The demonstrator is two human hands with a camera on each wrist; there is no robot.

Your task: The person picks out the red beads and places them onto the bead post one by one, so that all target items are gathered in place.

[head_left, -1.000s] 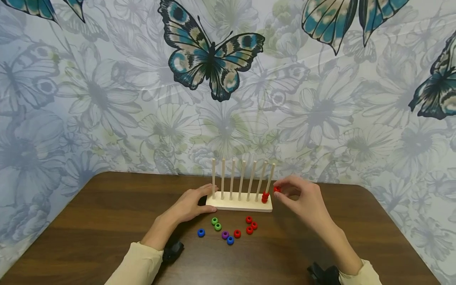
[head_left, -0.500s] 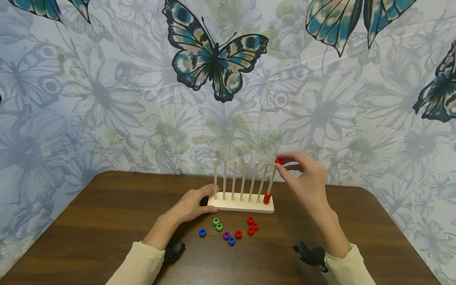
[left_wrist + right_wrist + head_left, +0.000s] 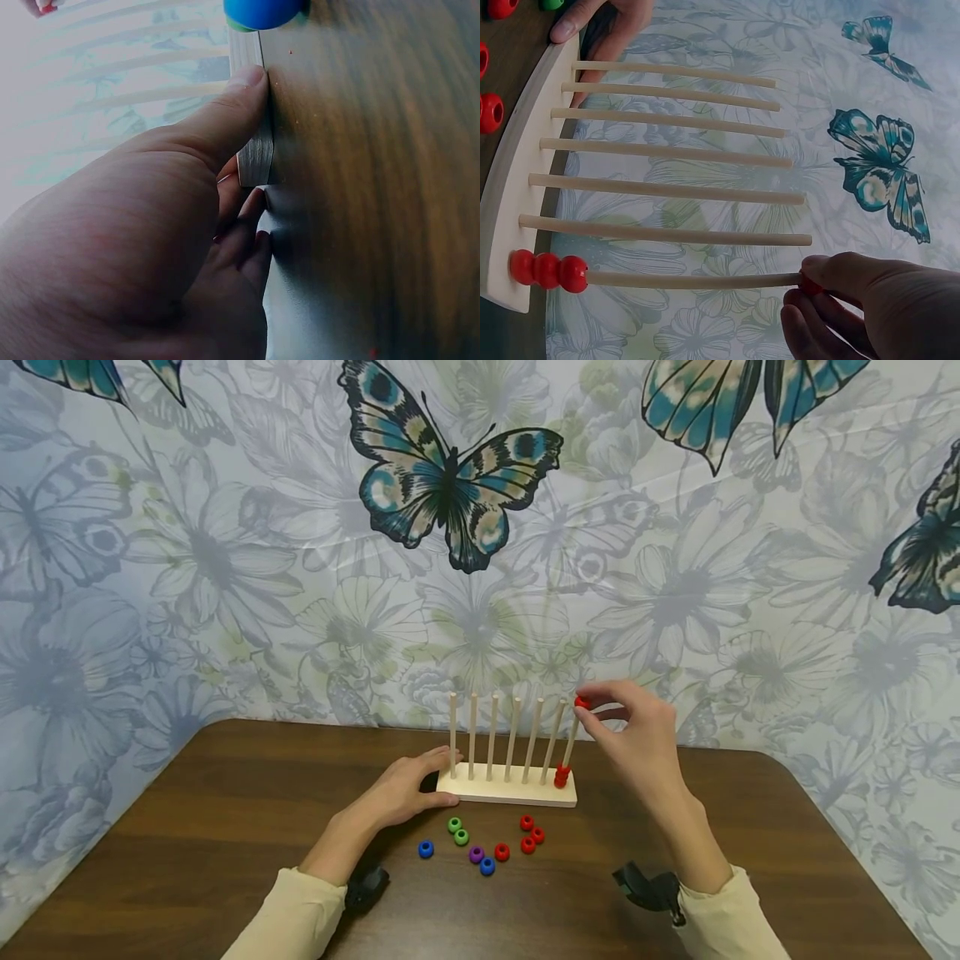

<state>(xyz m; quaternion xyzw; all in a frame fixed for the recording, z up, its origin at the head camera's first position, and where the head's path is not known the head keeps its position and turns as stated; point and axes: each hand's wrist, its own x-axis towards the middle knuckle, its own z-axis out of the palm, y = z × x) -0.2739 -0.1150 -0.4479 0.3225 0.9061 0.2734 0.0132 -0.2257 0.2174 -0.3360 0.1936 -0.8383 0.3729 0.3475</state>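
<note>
A pale wooden peg rack (image 3: 495,792) with a row of upright dowels stands on the table. Its left end is gripped by my left hand (image 3: 405,789), thumb on the front edge and fingers behind, as the left wrist view also shows. My right hand (image 3: 637,731) pinches a red bead (image 3: 811,280) at the top of the rightmost dowel (image 3: 697,281). The tip of that dowel meets the bead; how far it has entered is hidden by the fingers. Three red beads (image 3: 547,270) are stacked at the foot of the same dowel. The other dowels are bare.
In front of the rack lie loose red beads (image 3: 528,845), green beads (image 3: 461,837), a purple bead (image 3: 476,855) and blue beads (image 3: 487,866). The brown table (image 3: 225,827) ends at a wall covering (image 3: 262,610) with butterflies, close behind the rack.
My right hand has risen with the red bead from beside the rack's right end to the rightmost dowel's top, then shifted slightly left onto it. My left hand keeps its place.
</note>
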